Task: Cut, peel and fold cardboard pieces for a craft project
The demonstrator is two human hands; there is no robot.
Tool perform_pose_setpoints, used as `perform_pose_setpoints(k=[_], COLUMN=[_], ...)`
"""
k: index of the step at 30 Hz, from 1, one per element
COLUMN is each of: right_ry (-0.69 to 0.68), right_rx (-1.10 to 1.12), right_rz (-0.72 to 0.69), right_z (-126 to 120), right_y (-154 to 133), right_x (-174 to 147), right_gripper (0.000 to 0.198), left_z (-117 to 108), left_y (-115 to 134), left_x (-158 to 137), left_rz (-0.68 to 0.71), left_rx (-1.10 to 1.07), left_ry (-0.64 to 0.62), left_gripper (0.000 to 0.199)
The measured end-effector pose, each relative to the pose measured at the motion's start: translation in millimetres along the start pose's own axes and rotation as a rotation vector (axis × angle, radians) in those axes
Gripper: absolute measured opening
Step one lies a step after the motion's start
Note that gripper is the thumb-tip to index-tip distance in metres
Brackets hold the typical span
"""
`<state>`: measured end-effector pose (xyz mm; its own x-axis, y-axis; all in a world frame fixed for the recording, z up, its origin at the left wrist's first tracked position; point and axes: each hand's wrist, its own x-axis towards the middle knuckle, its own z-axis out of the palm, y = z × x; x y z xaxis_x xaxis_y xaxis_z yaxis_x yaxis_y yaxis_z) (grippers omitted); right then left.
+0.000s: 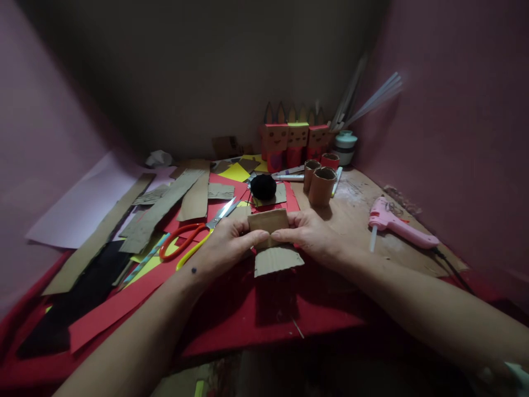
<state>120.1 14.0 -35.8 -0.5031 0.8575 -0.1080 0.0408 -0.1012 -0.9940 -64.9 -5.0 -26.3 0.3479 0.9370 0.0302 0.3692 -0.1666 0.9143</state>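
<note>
Between my two hands is a small piece of brown cardboard [279,260], bent across its middle so that a lower flap tips toward me. My left hand [233,242] grips its left side, thumb on the face and fingers behind. On the other side my right hand [312,234] pinches it the same way, and the two thumb tips nearly meet at the crease. Just beyond the cardboard sits a ball of black yarn [263,188]. Scissors [194,240] with red and yellow handles lie beside my left hand, blades pointing away.
Cardboard strips [165,201] and coloured paper [119,300] cover the left side. Brown cardboard tubes [322,187] stand right of centre, before several decorated tube figures [295,138]. A pink glue gun [397,223] lies at right, its cord trailing. Behind stands a teal-lidded jar [345,148].
</note>
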Motion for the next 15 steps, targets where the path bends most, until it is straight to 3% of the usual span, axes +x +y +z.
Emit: perform_pose_setpoints(k=[6,15], right_ry=[-0.061,-0.059], right_rx=[0.133,0.066], right_rz=[-0.094,-0.11], right_z=[-2.6,-3.4], right_y=[4.3,6.4], right_x=[1.8,0.0], right_gripper=[0.02,0.023], left_z=[2.7,-1.2], left_y=[-2.6,-8.1], left_x=[-4.8,-5.6], left_rz=[0.067,0.222], left_rx=[0.088,0.28], left_ry=[0.139,0.184], left_gripper=[0.016,0.015])
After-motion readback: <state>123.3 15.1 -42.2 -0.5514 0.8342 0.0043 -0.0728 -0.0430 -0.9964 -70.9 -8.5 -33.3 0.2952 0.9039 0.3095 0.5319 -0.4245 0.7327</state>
